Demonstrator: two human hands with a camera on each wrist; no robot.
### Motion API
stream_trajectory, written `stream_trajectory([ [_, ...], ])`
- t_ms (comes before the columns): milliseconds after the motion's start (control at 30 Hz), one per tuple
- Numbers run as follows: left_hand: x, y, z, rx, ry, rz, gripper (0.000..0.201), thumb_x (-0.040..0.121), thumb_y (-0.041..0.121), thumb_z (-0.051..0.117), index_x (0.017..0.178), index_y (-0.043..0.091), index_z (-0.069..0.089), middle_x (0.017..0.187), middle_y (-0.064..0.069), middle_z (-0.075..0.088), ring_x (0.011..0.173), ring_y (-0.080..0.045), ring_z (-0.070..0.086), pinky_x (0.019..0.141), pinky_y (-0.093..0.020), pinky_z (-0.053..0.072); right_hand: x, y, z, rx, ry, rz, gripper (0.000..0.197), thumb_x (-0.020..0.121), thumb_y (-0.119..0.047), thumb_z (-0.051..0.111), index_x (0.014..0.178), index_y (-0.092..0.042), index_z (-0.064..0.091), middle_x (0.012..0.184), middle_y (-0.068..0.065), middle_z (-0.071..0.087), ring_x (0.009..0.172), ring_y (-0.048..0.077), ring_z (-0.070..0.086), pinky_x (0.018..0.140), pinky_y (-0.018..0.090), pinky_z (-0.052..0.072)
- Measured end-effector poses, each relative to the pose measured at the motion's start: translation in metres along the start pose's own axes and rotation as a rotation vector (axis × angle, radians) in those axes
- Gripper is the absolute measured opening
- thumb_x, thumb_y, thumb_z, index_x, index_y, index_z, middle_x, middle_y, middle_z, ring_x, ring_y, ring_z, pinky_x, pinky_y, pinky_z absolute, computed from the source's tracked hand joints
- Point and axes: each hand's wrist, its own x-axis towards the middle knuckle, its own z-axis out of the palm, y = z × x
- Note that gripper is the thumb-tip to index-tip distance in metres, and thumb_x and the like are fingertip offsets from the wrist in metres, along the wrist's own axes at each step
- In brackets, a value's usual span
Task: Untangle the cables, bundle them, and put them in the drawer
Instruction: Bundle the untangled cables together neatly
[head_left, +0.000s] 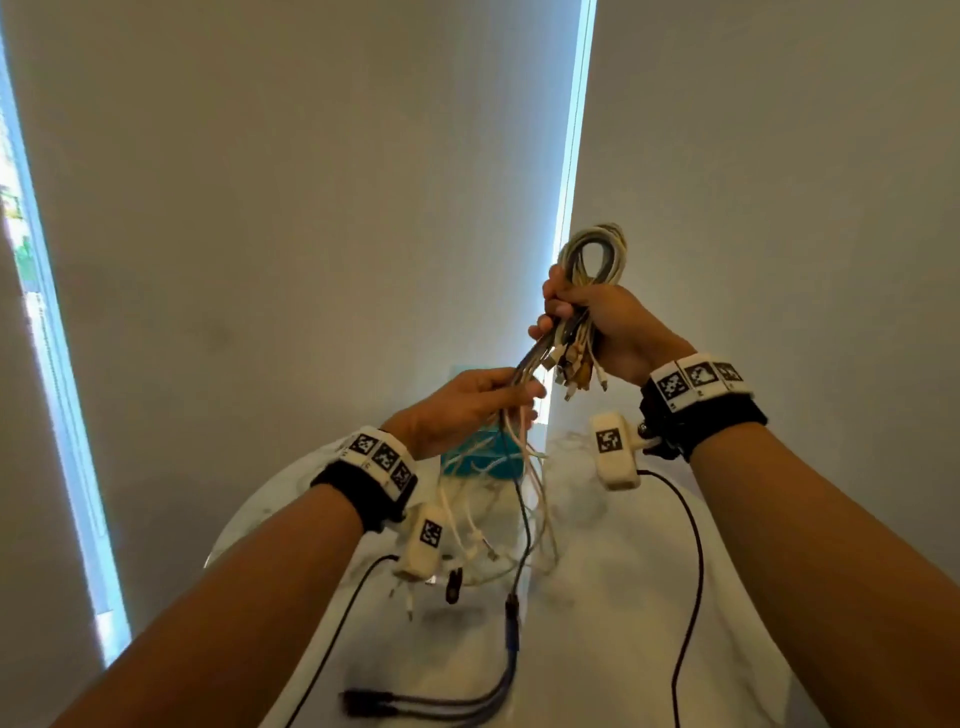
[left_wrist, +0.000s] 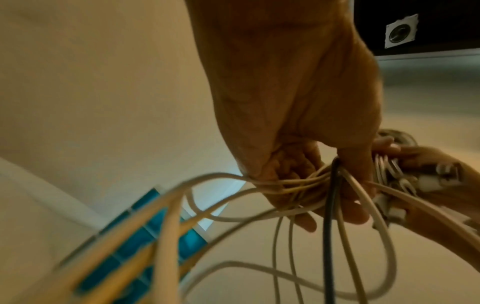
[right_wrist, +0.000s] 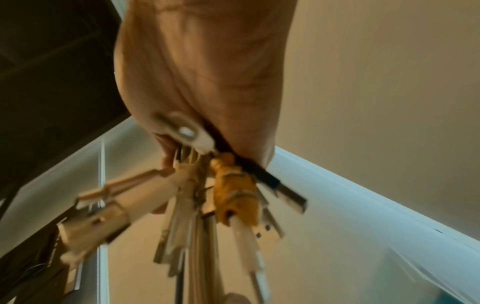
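**Both hands hold the cable bundle above the round worktop**

The person's right hand (head_left: 605, 325) is raised in front of the pale wall, its fingers (head_left: 555, 291) clenched round a bunch of cables (head_left: 592, 260). The cables fold into a tight loop that stands up above the fist, and a cluster of plug ends (right_wrist: 235, 197) hangs below it. In the right wrist view these ends show as white and metal plugs, with one yellow-wrapped connector (right_wrist: 233, 191) among them, though the picture is blurred.

The left hand (head_left: 462, 408) sits lower and just to the left, close under the right fist. Its fingers (left_wrist: 306, 162) are curled round the trailing strands of the same cables, mostly white ones and one dark one, where they leave the bundle. From this grip the loose strands (head_left: 498, 509) drop in slack loops to the white round worktop (head_left: 613, 597), where their ends lie in a tangle.

A dark three-headed cable (head_left: 467, 701) rests on the worktop near its front edge, its plugs fanned toward the left. Behind the hanging strands stands a teal organiser with compartments (head_left: 488, 462), touching the worktop at its far side; whether it is a drawer cannot be told. Each wrist carries a black strap with patterned markers and a small white camera unit.
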Motion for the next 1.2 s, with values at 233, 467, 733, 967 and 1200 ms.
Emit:
stream_trajectory([
  [233,-0.008,-0.004,-0.025,-0.239,-0.166,-0.153,0.022,0.109,0.009,0.054,0.126,0.001,0.066,0.088,-0.006,0.066,0.074,-0.014,0.066,0.077,-0.026,0.062,0.007,0.048,-0.01,0.187,0.134,-0.044,0.029,0.113,-0.024,0.053,0.086,-0.017,0.06,0.066,-0.001,0.048,0.062,0.016,0.055,0.076,0.035,0.059],
  [467,-0.017,-0.015,-0.024,-0.257,-0.263,-0.475,0.051,0.11,0.055,0.039,0.121,0.009,0.057,0.065,0.007,0.038,0.049,0.0,0.032,0.043,-0.012,0.03,0.009,0.086,-0.019,0.157,0.407,-0.118,0.022,0.11,-0.021,0.06,0.091,-0.012,0.066,0.062,0.0,0.052,0.054,0.015,0.054,0.063,0.035,0.055],
  [733,-0.031,-0.034,-0.067,0.454,-0.151,-0.566,0.062,0.097,0.074,0.046,0.091,0.015,0.061,0.066,0.006,0.044,0.058,-0.011,0.045,0.089,-0.043,0.065,-0.01,0.142,-0.047,0.101,0.845,-0.079,0.031,0.107,-0.04,0.064,0.102,-0.01,0.073,0.062,0.0,0.059,0.045,0.011,0.055,0.048,0.028,0.052],
  [967,-0.027,-0.051,-0.099,1.157,-0.036,-0.394,0.115,0.064,0.111,0.008,0.102,0.027,0.076,0.09,0.006,0.072,0.082,-0.016,0.065,0.08,-0.036,0.053,-0.014,0.212,-0.047,-0.127,1.024,0.054,0.054,0.098,-0.07,0.061,0.09,-0.017,0.072,0.073,0.005,0.069,0.06,0.021,0.064,0.057,0.032,0.054],
  [1200,-0.011,-0.024,-0.071,1.003,0.066,-0.251,0.055,0.106,0.059,0.052,0.074,0.02,0.076,0.073,-0.01,0.071,0.053,-0.01,0.049,0.059,-0.027,0.041,-0.027,0.221,-0.022,-0.557,0.577,0.186,0.077,0.087,-0.091,0.046,0.065,-0.018,0.05,0.051,-0.002,0.053,0.044,0.011,0.049,0.042,0.02,0.038],
])
